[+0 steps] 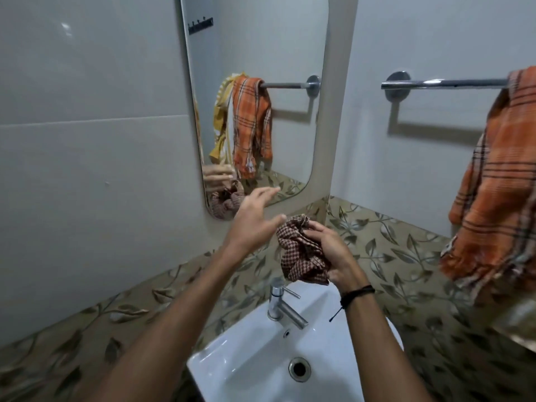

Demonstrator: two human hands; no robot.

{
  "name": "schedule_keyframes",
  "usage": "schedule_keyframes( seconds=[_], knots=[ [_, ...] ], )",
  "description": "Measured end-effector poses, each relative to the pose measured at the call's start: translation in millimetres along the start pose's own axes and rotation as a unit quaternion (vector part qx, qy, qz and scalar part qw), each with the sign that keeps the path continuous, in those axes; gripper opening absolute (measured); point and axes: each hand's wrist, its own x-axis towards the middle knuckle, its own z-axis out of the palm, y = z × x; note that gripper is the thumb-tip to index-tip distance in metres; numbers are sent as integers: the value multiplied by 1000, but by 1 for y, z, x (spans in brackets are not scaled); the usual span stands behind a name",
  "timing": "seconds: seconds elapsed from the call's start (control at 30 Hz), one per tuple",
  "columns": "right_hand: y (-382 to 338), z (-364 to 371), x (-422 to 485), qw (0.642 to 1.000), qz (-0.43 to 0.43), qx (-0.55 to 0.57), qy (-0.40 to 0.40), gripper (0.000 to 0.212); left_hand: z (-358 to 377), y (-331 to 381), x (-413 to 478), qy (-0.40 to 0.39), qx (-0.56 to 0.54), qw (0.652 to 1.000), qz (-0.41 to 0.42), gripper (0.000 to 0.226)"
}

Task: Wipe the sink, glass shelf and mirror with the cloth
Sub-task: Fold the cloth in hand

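A crumpled brown checked cloth point(301, 253) hangs above the tap, gripped by my right hand point(327, 250) from its right side. My left hand point(255, 219) hovers just left of the cloth with fingers straight and spread, holding nothing, in front of the mirror's lower edge. The tall mirror point(261, 53) hangs on the wall above, reflecting both hands and the cloth. The white sink point(240, 361) lies below my arms, with a chrome tap point(280, 306) at its back and a drain point(299, 369). No glass shelf is in view.
A chrome towel bar point(441, 83) is fixed to the right wall, with an orange plaid towel point(499, 184) hanging from it. Leaf-patterned tiles point(391, 245) run along the lower walls around the sink. White tiles point(87, 111) cover the wall left of the mirror.
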Motion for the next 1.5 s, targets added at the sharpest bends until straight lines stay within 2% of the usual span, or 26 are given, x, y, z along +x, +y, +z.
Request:
schedule_keyframes(
  seconds=[0.1,0.17,0.27,0.33,0.43,0.5,0.53,0.6,0.67,0.73,0.8,0.87,0.97,1.1,1.17,1.23,1.37,1.43,1.5],
  knots=[
    [3,-26,-22,999,38,-6,-18,35,35,-6,-12,-155,-112,978,-86,77],
    [7,-44,-39,998,54,-1,-33,35,55,-7,-20,-239,-138,956,-102,77],
    [18,-74,-65,997,62,18,-40,42,81,-7,-31,-317,-183,924,-112,47],
    [27,-91,-83,996,61,47,-35,45,96,-8,-39,-332,-196,915,-122,26],
    [42,-118,-116,996,42,69,-29,48,117,-2,-56,-356,-210,903,-119,17],
    [51,-137,-137,998,38,-44,-3,60,133,4,-68,-367,-241,890,-123,6],
    [54,-145,-149,991,45,-127,14,64,140,10,-75,-373,-260,881,-131,10],
    [63,-160,-167,971,48,-229,54,50,152,21,-87,-386,-277,870,-130,17],
    [70,-171,-182,961,22,-260,94,31,162,29,-96,-398,-276,868,-110,12],
    [78,-180,-197,945,-20,-301,125,23,172,37,-108,-414,-275,864,-79,10],
    [86,-191,-211,945,-50,-289,142,23,183,44,-119,-407,-300,860,-70,15],
    [93,-194,-223,961,-66,-218,155,25,189,46,-131,-375,-361,850,-85,19],
    [90,-205,-247,965,-88,-176,173,27,207,54,-158,-337,-434,820,-159,36],
    [81,-228,-278,953,-124,-190,203,26,240,56,-220,-406,-464,744,-258,79],
    [80,-244,-291,943,-118,-224,216,29,258,61,-254,-433,-473,721,-264,83],
    [83,-263,-306,937,-78,-272,205,37,276,77,-283,-414,-486,723,-263,82],
    [91,-303,-336,934,35,-327,140,70,300,105,-309,-325,-523,738,-278,67],
    [96,-318,-349,953,87,-259,130,80,309,109,-313,-305,-517,745,-292,60],
    [106,-327,-359,969,126,-118,175,78,314,109,-318,-309,-494,754,-304,52]
  ],
)
